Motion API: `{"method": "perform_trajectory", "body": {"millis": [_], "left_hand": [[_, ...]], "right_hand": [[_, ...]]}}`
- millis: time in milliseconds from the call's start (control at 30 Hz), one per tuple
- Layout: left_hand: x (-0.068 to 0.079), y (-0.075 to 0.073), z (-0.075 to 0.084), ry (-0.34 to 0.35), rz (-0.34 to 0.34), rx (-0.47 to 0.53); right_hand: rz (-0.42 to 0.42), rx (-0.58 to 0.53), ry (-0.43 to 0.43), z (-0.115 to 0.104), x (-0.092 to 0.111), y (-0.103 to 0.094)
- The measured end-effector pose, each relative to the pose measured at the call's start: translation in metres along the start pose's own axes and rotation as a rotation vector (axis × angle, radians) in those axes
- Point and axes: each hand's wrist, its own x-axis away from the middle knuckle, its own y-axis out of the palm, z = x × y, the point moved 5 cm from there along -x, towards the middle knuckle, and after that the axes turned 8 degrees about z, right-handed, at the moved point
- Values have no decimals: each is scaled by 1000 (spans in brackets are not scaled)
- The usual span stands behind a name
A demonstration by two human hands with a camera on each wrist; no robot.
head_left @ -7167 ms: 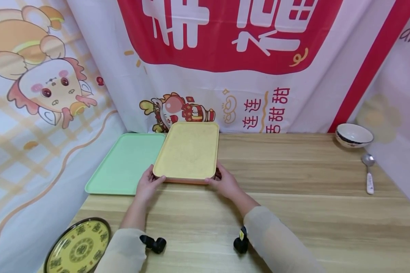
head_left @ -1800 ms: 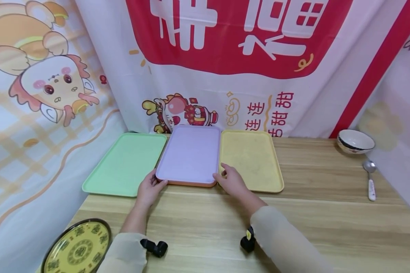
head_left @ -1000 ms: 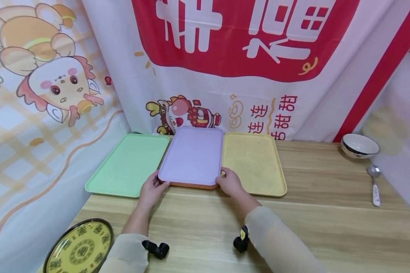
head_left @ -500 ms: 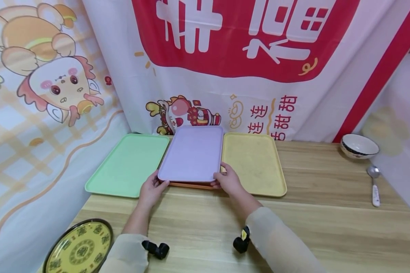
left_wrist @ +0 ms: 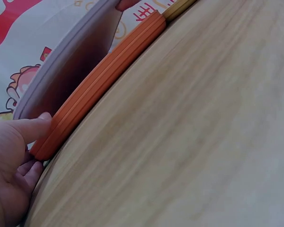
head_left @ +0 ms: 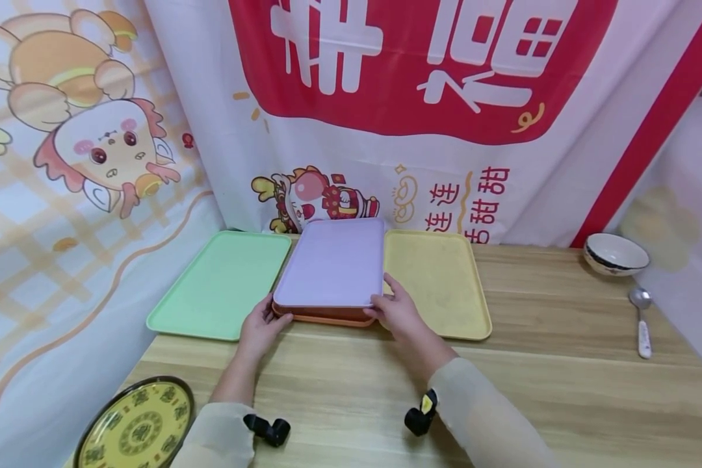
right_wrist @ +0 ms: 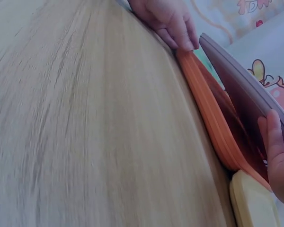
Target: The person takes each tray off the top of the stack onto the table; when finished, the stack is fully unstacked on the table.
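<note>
My right hand (head_left: pixel 399 317) pinches the front right corner of a lilac tray (head_left: pixel 335 263), whose front edge is tilted up. Under it lies an orange tray (head_left: pixel 331 319) with ridged lines along its side in the left wrist view. At the front left corner of that orange tray is my left hand (head_left: pixel 261 331), its thumb on the upper rim and fingers curled below. From the right wrist side, a wedge-shaped gap shows between the lilac tray (right_wrist: pixel 248 82) and the orange tray (right_wrist: pixel 206 106). A green tray (head_left: pixel 221 286) lies to the left, a yellow tray (head_left: pixel 439 286) to the right.
A yellow patterned plate (head_left: pixel 140 429) with a dark rim sits at the table's front left. Far right on the wooden table (head_left: pixel 538 403) stand a white bowl (head_left: pixel 615 252) and a spoon (head_left: pixel 642 325). Printed cloth (head_left: pixel 444 149) hangs behind the trays.
Earlier a yellow tray topped the middle stack; it now lies to the right. Since a second ago, my right hand has raised the lilac tray's front edge off the orange one.
</note>
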Motion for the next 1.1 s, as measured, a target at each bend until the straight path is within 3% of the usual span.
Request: {"method": "perform_trajectory", "body": {"millis": [267, 700, 900, 1100], "left_hand": [[-3, 4, -1, 39, 14, -117], [-4, 3, -5, 9, 3, -109], [-2, 3, -4, -11, -4, -108], [-1, 3, -4, -17, -9, -112]], "right_hand": [[-35, 14, -80, -20, 10, -29], [-105, -70, -214, -60, 38, -93], [-107, -154, -283, -73, 51, -132], [-202, -357, -380, -86, 67, -176]]}}
